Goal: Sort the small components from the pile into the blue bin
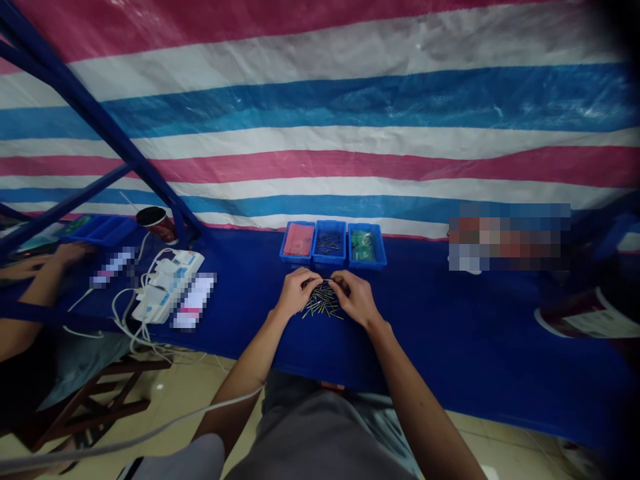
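The left hand (pixel 299 291) and right hand (pixel 354 298) are held narrow, fingertips pinched together over a loose pile of metal pins (pixel 323 304) on the blue-covered table (pixel 425 313); they appear to hold a pin, but it is too small to confirm. Three blue plastic bins (pixel 333 261) stand just beyond.

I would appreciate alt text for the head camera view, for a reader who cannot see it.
The left hand and right hand work at a loose pile of thin metal pins on a blue cover, below three blue bins. A co-worker's hand rests left of a white power strip.
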Available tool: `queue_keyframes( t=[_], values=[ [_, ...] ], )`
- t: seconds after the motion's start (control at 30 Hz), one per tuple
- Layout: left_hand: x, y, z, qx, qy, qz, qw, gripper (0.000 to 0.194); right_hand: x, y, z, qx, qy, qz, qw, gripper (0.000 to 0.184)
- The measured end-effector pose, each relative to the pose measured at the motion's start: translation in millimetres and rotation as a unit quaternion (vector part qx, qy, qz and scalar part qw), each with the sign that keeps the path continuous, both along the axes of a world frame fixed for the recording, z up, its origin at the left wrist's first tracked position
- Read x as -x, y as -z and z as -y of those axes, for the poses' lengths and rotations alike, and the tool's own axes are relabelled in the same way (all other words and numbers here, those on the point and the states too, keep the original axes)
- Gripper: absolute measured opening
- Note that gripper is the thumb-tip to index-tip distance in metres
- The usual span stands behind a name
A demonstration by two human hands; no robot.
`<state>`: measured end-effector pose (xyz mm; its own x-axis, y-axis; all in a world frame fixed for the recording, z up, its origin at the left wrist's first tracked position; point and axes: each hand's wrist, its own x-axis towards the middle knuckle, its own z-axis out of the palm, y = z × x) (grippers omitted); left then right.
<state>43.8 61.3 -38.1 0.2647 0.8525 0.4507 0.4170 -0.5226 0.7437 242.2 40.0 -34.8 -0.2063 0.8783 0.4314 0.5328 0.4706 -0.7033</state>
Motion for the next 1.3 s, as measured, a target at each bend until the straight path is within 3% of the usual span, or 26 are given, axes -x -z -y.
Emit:
queue_keyframes(
  t=[0.93,1.3],
  values=[
    [-0.2,0.3,-0.8,-0.001,0.002,-0.004,1.0,0.02,-0.6,6.9,-3.5,-0.001,-0.002,0.011,1.0,0.022],
    [0.0,-0.1,-0.8,0.004,-0.009,0.001,1.0,0.022,0.4,0.9,-0.2,-0.008,0.02,-0.02,1.0,0.023]
  ],
)
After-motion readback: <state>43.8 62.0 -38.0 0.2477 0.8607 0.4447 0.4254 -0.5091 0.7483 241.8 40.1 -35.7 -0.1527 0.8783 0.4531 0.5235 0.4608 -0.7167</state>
